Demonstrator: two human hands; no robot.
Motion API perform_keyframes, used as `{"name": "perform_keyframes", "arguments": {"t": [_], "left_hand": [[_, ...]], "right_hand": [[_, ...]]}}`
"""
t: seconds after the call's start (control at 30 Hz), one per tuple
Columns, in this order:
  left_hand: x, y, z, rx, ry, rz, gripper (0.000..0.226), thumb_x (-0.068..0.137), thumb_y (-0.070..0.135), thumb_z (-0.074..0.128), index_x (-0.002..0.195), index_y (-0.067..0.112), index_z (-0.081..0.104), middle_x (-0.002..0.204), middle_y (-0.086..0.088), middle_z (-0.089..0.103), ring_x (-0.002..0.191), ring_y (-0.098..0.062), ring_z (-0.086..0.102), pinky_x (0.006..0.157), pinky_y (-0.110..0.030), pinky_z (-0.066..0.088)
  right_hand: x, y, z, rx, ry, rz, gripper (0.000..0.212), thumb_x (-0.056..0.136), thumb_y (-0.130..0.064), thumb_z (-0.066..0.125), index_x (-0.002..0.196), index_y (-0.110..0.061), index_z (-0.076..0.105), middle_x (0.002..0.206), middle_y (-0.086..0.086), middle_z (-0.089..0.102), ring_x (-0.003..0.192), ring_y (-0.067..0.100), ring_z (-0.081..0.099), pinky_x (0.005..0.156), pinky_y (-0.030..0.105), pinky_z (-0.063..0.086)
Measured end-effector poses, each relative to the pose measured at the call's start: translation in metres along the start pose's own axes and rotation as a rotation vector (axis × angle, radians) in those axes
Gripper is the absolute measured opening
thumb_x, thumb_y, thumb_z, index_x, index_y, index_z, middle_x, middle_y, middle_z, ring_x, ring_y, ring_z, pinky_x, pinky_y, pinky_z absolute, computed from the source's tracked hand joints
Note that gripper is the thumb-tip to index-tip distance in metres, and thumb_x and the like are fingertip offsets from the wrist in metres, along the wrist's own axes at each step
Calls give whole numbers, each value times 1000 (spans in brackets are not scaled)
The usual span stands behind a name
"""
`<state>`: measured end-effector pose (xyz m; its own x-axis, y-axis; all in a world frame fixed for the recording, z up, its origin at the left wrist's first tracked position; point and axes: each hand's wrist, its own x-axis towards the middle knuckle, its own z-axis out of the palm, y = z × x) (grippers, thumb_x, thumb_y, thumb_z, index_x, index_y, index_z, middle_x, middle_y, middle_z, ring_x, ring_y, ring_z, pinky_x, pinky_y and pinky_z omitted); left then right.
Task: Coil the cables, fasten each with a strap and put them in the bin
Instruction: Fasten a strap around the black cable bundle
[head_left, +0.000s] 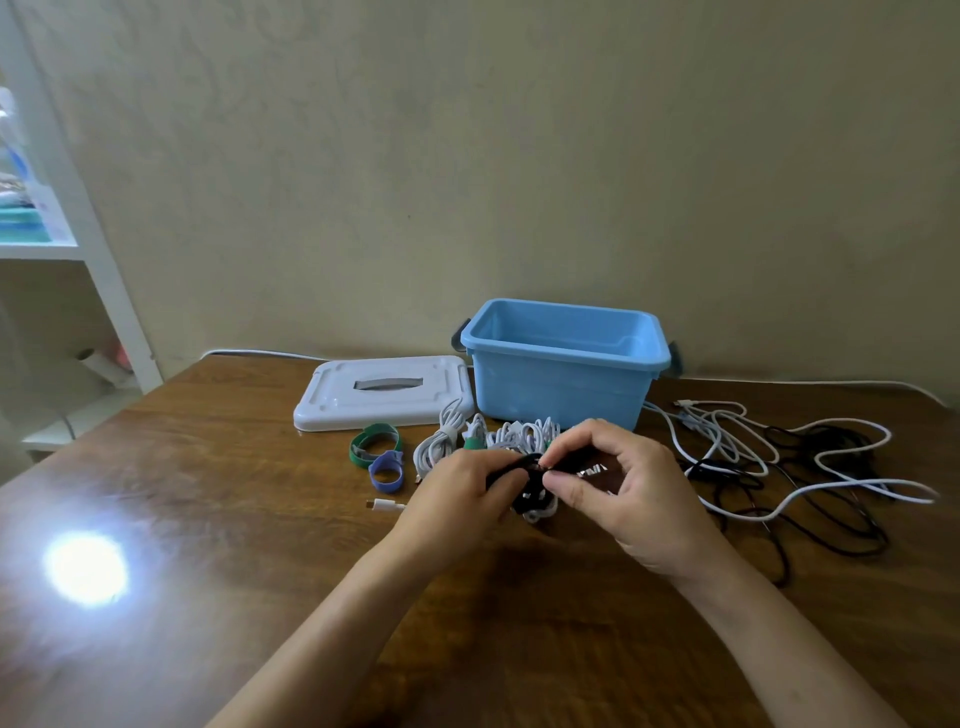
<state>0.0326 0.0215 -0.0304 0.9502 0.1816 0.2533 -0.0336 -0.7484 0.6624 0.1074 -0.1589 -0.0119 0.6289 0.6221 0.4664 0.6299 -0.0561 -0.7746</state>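
I hold the coiled cable (535, 499) low over the table (208, 519) in front of the open bin (563, 358), left hand (457, 499) gripping it while right hand (618, 488) fingertips pinch a black strap (524, 462) taut around it, apparently so the loops cannot spring apart.

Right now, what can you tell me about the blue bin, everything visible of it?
The blue bin is a rectangular tub of light blue plastic with a rolled rim and dark grey latch handles at both short ends. It stands upright and open at the back of the wooden table, near the wall; what shows of its inside looks empty. Its white lid lies flat beside it, to the left. Bundled white cables lie against its front base. Neither hand touches it.
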Motion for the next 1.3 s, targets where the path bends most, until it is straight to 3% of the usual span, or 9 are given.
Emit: {"name": "perform_keyframes", "arguments": {"t": [0.17, 0.3, 0.5, 0.63, 0.73, 0.87, 1.07, 1.2, 1.3], "left_hand": [[-4, 8, 5, 43, -96, 67, 20, 103, 21, 53, 103, 25, 72, 82, 5, 69, 72, -10, 62, 67, -31, 49], [-6, 12, 10, 72, -94, 121, 18, 101, 17, 55, 93, 14, 71, 84, 0, 71, 75, -16, 63, 69, -38, 51], [-10, 11, 12, 16, -58, 162, 16, 100, 21, 57, 110, 29, 68, 94, 10, 73, 84, -5, 67, 74, -34, 56], [-9, 12, 16, 33, -87, 131, 15, 101, 20, 54, 108, 20, 67, 95, 5, 73, 83, -10, 66, 76, -41, 55], [-9, 11, 15, 10, -115, 125, 18, 102, 18, 54, 101, 16, 72, 89, 4, 73, 79, -11, 66, 75, -41, 55], [-10, 12, 16, -64, -114, 117, 28, 104, 20, 51, 83, 12, 67, 71, 4, 64, 61, -5, 54, 62, -32, 47], [-9, 16, 14, -205, -129, 88, 32, 101, 11, 50, 76, -4, 62, 67, -23, 56, 53, -16, 39, 53, -33, 29], [-11, 16, 14, -247, -134, 103, 31, 100, 13, 50, 76, -4, 61, 67, -21, 54, 54, -14, 40, 53, -35, 29], [-12, 17, 12, -252, -193, 130, 23, 100, 21, 58, 85, 8, 69, 73, -10, 61, 58, -16, 49, 54, -34, 36]], "right_hand": [[1, 0, 2, 126, 56, 81, 43, 82, -11, 83, 114, -35, 69, 90, -6, 75, 92, 13, 73, 82, 26, 59], [2, 2, 7, 233, 142, 123, 51, 80, -7, 83, 120, -33, 66, 84, 2, 74, 83, 15, 75, 77, 27, 60], [3, 4, 5, 258, 212, 155, 50, 81, -11, 82, 123, -32, 64, 88, 3, 77, 87, 17, 76, 83, 31, 61], [3, 4, 5, 264, 206, 192, 42, 74, -22, 84, 113, -27, 69, 87, -3, 79, 86, 13, 76, 82, 29, 59], [3, 7, 8, 270, 208, 201, 27, 76, -16, 86, 98, -22, 73, 87, -5, 79, 85, 10, 75, 80, 29, 58], [2, 15, 17, 164, 263, 191, 18, 86, -19, 80, 89, -26, 64, 80, -11, 72, 79, 5, 69, 74, 23, 53], [-6, 16, 27, -222, 296, 68, 15, 95, -34, 69, 96, -32, 53, 84, -17, 63, 84, -2, 62, 67, 12, 46], [-5, 17, 26, -265, 305, 52, 16, 94, -37, 69, 97, -32, 54, 83, -17, 64, 83, -1, 62, 66, 13, 46], [-5, 16, 25, -206, 316, 83, 16, 93, -35, 72, 95, -32, 56, 82, -16, 66, 83, -2, 63, 67, 11, 46]]}}
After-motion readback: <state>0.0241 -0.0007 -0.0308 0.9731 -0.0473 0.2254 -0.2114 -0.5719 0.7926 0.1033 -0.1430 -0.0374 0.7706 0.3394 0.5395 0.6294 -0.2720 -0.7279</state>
